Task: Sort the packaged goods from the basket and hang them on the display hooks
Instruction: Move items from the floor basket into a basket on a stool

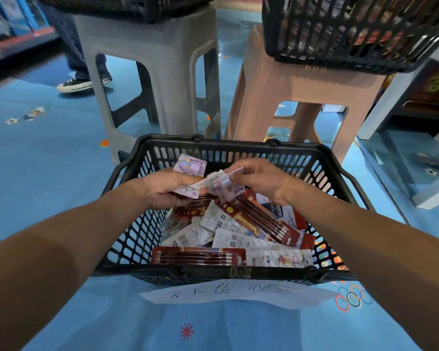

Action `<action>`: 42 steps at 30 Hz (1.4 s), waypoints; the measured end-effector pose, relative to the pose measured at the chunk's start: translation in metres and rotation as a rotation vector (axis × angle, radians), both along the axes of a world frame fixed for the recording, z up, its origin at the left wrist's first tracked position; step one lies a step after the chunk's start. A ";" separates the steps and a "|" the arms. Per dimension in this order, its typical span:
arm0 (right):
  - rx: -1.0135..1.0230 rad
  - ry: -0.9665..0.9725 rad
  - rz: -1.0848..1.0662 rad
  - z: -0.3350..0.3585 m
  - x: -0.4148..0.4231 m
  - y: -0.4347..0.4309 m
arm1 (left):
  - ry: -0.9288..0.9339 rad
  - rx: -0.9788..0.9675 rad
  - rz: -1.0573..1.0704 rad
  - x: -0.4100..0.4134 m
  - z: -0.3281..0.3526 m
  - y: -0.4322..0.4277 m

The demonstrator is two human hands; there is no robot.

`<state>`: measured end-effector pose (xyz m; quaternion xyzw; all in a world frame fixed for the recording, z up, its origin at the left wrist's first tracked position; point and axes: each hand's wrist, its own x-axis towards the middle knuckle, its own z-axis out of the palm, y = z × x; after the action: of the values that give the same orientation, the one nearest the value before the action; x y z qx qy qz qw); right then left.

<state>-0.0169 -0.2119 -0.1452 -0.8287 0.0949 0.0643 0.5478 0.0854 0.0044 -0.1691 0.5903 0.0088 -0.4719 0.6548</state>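
A black plastic basket [238, 149] sits on the blue floor in front of me, holding several packaged goods: red pencil packs [198, 255] and white-backed cards [228, 240]. My left hand [167, 187] is closed on small purple packets [188, 192] above the basket, and another purple packet [190, 164] sticks up behind it. My right hand [259, 179] pinches a small pink-and-white packet [226, 179] right beside the left hand's packets. No display hooks are in view.
A grey stool [162, 72] and a pink stool [302, 84] stand just behind the basket, each carrying another black basket [352, 34]. A person's leg and sneaker [79, 83] are at the far left. A paper label [238, 293] hangs on the basket's near rim.
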 end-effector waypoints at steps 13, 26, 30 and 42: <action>-0.056 0.080 -0.090 0.008 -0.010 -0.007 | -0.179 0.228 -0.072 0.009 -0.009 0.017; 0.643 -0.053 -0.503 0.026 -0.005 0.002 | -0.322 0.230 0.043 -0.001 -0.002 0.022; 0.430 0.058 -0.513 0.013 -0.011 0.006 | -0.336 0.138 0.050 -0.008 0.008 0.016; -0.196 0.179 -0.044 0.004 -0.023 0.004 | -0.310 0.006 0.227 -0.002 0.010 0.019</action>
<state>-0.0399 -0.2077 -0.1410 -0.8669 0.1674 0.1166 0.4547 0.0836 0.0234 -0.1595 0.6530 -0.0241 -0.2986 0.6956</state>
